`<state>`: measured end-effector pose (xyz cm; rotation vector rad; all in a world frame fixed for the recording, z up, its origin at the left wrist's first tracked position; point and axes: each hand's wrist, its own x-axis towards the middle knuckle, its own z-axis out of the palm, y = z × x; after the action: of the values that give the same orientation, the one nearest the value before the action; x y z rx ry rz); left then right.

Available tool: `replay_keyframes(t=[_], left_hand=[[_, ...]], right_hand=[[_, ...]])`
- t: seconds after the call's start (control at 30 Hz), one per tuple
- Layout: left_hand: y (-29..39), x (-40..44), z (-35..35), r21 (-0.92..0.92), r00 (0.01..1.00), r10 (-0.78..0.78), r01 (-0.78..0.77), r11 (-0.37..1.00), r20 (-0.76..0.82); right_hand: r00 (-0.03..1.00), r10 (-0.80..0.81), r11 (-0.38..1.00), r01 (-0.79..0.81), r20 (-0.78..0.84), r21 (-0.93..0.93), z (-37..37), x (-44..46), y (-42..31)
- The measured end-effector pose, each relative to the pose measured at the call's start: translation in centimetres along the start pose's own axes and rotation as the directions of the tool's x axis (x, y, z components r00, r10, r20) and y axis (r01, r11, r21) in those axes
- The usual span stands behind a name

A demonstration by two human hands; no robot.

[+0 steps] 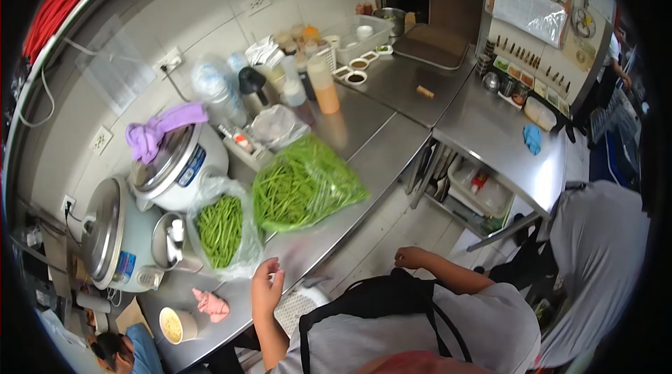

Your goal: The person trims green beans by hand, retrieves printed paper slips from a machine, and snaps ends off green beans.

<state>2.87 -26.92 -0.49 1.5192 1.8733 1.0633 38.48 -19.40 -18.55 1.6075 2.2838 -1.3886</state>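
My left hand (266,291) is raised at the counter's front edge, fingers loosely bent and apart, holding nothing. Just beyond it, a clear plastic bag of cut green beans (221,231) sits on the steel counter. Beside that bag lies a larger greenish plastic bag of long green beans (297,188). My right hand (413,258) hangs over the floor in front of my body, away from the counter. Its fingers are curled in, and I see nothing in them. A pink cloth (211,305) and a tub of pale chopped food (178,325) rest left of my left hand.
Two large rice cookers (183,164) stand along the wall, a purple cloth (157,132) on one. Squeeze bottles (323,85) and sauce dishes (357,77) fill the back. A side table (497,132) holds a blue cloth (532,139). A person in grey (595,255) stands at right.
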Motion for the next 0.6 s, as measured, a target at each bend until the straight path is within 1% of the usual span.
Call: replay_keyframes(t=[0.07,0.13,0.17,0.23,0.27,0.33,0.37,0.43,0.47,0.57,0.6], left_hand=[[1.8,3.0,3.6,0.016,0.998,0.064,-0.065,0.998,0.023],[3.4,5.8,6.4,0.05,0.992,0.115,-0.117,0.992,0.048],[4.5,6.9,7.6,0.03,0.989,0.137,-0.139,0.99,0.048],[6.6,8.5,9.4,-0.004,0.983,0.176,-0.176,0.984,0.054],[7.1,9.1,9.9,0.01,0.982,0.176,-0.177,0.984,0.061],[7.9,10.7,10.5,0.036,0.98,0.188,-0.191,0.981,0.072],[8.1,11.6,10.6,0.035,0.983,0.174,-0.176,0.984,0.05],[7.7,13.8,10.5,0.033,0.989,0.149,-0.149,0.988,0.003],[6.6,15.5,10.6,0.003,0.988,0.155,-0.155,0.988,-0.009],[3.5,20.5,11.4,0.201,0.942,0.264,-0.224,0.954,-0.205],[2.3,21.9,11.7,0.315,0.931,0.291,-0.215,0.924,-0.218]], right_hand=[[0.999,0.022,1.0,-0.022,-0.035,-0.01,-3.0,-0.5,3.8],[0.995,0.059,0.996,-0.064,-0.078,-0.069,-5.8,-0.3,7.5],[0.993,0.078,0.992,-0.086,-0.094,-0.094,-6.4,-0.3,8.9],[0.981,0.145,0.989,-0.143,-0.126,0.027,-9.3,-0.8,9.4],[0.973,0.18,0.982,-0.169,-0.143,0.087,-10.4,-1.2,9.4],[0.951,0.183,0.977,-0.148,-0.249,0.151,-10.9,-1.8,9.5],[0.935,0.183,0.975,-0.132,-0.304,0.18,-11.3,-1.9,9.5],[0.941,0.196,0.975,-0.156,-0.275,0.159,-10.7,-2.4,9.4],[0.945,0.203,0.974,-0.169,-0.258,0.149,-9.9,-2.5,9.4],[0.973,0.205,0.967,-0.186,-0.101,0.177,-6.1,-1.8,10.2],[0.989,0.104,0.978,-0.083,-0.104,0.192,-5.2,-1.7,10.1]])
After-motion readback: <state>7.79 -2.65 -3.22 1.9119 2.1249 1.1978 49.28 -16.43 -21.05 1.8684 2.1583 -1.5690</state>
